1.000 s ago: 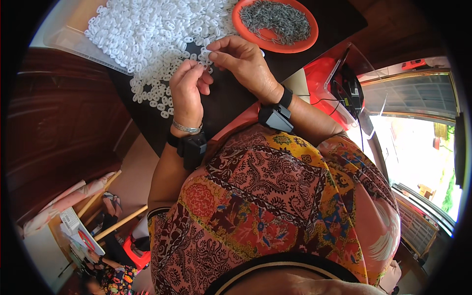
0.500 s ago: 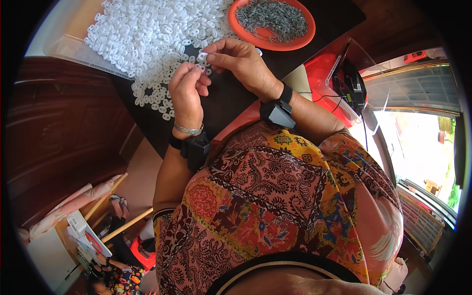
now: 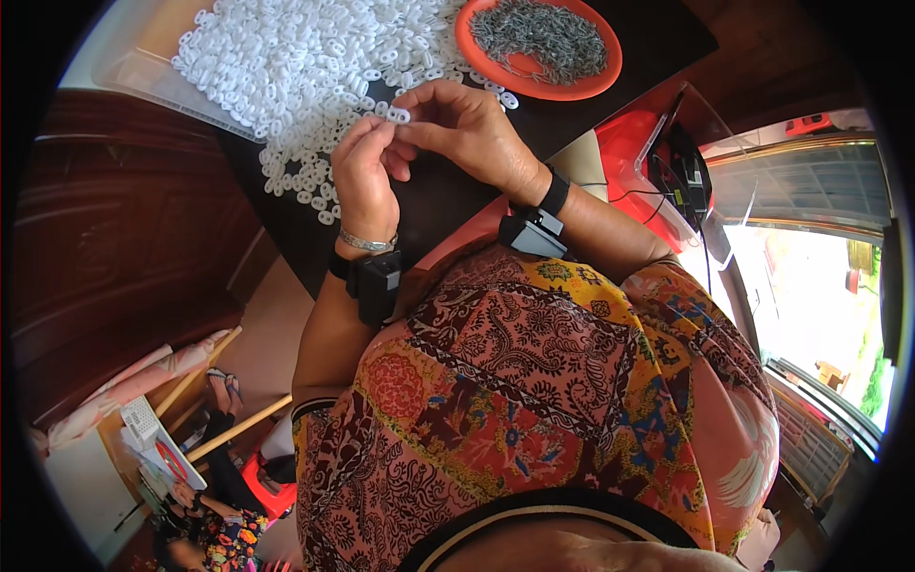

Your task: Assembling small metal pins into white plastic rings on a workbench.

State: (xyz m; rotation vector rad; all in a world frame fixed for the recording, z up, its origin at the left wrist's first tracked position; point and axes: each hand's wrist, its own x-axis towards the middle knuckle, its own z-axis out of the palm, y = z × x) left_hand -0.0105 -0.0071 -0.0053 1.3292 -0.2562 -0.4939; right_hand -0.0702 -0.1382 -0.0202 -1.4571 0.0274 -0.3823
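Both my hands meet over the dark table, fingertips almost touching. My right hand pinches a small white oval plastic piece with two holes between thumb and forefinger. Just left of it, my left hand is closed in a pinch, thumb against forefinger; whatever lies between those fingertips is hidden. Beyond my hands spreads a big heap of the same white two-hole pieces, with loose ones strewn beside my left hand. At the far right, an orange-red plate bears a pile of thin grey metal pieces.
A clear plastic tray lies under the heap's left side. The dark table reaches to a red container with black electronics and cables at the right. A seated person is at lower left, near a small white table.
My hands have come closer together, the right thumb moving down beside the left fingertips. The white piece in my right hand has dropped slightly and shows both holes. The whole view has shifted a little.
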